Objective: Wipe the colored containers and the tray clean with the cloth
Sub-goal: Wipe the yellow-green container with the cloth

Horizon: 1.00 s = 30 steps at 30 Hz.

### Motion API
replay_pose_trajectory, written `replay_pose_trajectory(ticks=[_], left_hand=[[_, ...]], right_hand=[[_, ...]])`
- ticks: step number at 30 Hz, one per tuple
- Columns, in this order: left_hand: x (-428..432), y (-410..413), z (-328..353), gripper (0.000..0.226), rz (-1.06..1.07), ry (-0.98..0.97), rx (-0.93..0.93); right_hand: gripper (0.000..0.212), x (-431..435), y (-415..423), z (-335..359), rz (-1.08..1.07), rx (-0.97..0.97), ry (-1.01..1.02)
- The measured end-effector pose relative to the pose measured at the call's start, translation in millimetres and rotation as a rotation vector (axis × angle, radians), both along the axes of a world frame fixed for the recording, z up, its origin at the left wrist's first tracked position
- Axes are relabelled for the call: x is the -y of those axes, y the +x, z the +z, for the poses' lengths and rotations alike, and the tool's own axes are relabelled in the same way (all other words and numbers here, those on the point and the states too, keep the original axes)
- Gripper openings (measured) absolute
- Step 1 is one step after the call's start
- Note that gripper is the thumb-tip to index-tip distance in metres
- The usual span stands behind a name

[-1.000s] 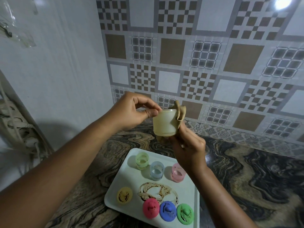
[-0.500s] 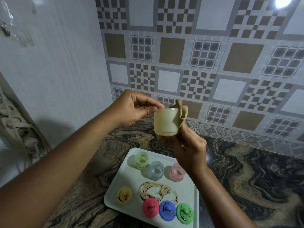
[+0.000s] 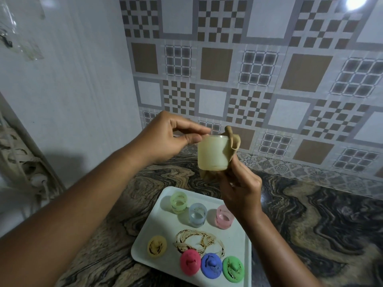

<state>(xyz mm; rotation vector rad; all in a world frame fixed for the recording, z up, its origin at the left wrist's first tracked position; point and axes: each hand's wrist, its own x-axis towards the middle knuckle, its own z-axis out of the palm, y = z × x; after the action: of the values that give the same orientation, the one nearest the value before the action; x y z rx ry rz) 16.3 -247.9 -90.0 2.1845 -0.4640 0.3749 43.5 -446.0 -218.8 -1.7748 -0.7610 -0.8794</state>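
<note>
I hold a pale yellow container [image 3: 212, 153] in the air above the tray. My left hand [image 3: 165, 137] pinches its rim with thumb and fingers. My right hand [image 3: 241, 187] grips a tan cloth [image 3: 233, 145] that wraps the container's right side and bottom and pokes into its mouth. Below, a white tray [image 3: 149, 235] carries a green container [image 3: 178, 202], a blue container [image 3: 197, 214] and a pink container [image 3: 224, 216]. A brown smear [image 3: 199, 241] marks the tray's middle. Yellow lid [image 3: 156, 246], pink lid [image 3: 190, 263], blue lid [image 3: 211, 266] and green lid [image 3: 233, 269] lie along its near edge.
The tray sits on a dark marbled counter [image 3: 321, 224]. A patterned tiled wall [image 3: 248, 69] rises right behind it. A plain white wall [image 3: 72, 90] closes the left side, with a power strip and cables [image 3: 27, 168] hanging at the far left.
My left hand's fingers have shifted slightly along the container's rim, and the container has turned a little against the cloth. The tray and its items have not moved.
</note>
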Motion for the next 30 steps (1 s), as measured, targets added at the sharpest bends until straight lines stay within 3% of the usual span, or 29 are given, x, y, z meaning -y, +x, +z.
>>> replay_pose_trajectory(ticks=[5, 11, 13, 16, 22, 25, 28, 30], left_hand=[[-5.8, 4.2, -4.4, 0.024, -0.006, -0.041, -0.080], [16.1, -4.0, 0.7, 0.020, 0.038, 0.239, 0.030], [20.0, -6.2, 1.0, 0.025, 0.049, 0.193, 0.078], [8.8, -3.6, 4.5, 0.023, 0.019, -0.017, -0.012], [1.6, 0.9, 5.2, 0.021, -0.052, -0.033, -0.071], [9.8, -2.6, 6.7, 0.018, -0.026, 0.106, -0.029], [25.7, -6.7, 0.8, 0.015, 0.046, 0.283, 0.072], [29.6, -8.1, -3.0, 0.019, 0.084, 0.271, 0.116]], right_hand=[[0.047, -2.0, 3.1, -1.0, 0.037, 0.011, 0.012], [0.055, -1.1, 9.4, -15.0, -0.022, 0.098, -0.108], [0.049, -0.3, 6.0, -11.9, -0.034, 0.081, -0.021], [0.049, 1.6, 0.7, -8.2, -0.012, 0.009, 0.046], [0.047, -0.6, 1.9, -6.3, 0.028, -0.003, 0.039], [0.045, -2.0, 3.8, -6.8, -0.002, 0.076, -0.024], [0.059, -5.4, 7.3, -17.4, -0.056, 0.136, -0.123], [0.063, -6.8, 7.3, -20.6, -0.045, 0.108, -0.109]])
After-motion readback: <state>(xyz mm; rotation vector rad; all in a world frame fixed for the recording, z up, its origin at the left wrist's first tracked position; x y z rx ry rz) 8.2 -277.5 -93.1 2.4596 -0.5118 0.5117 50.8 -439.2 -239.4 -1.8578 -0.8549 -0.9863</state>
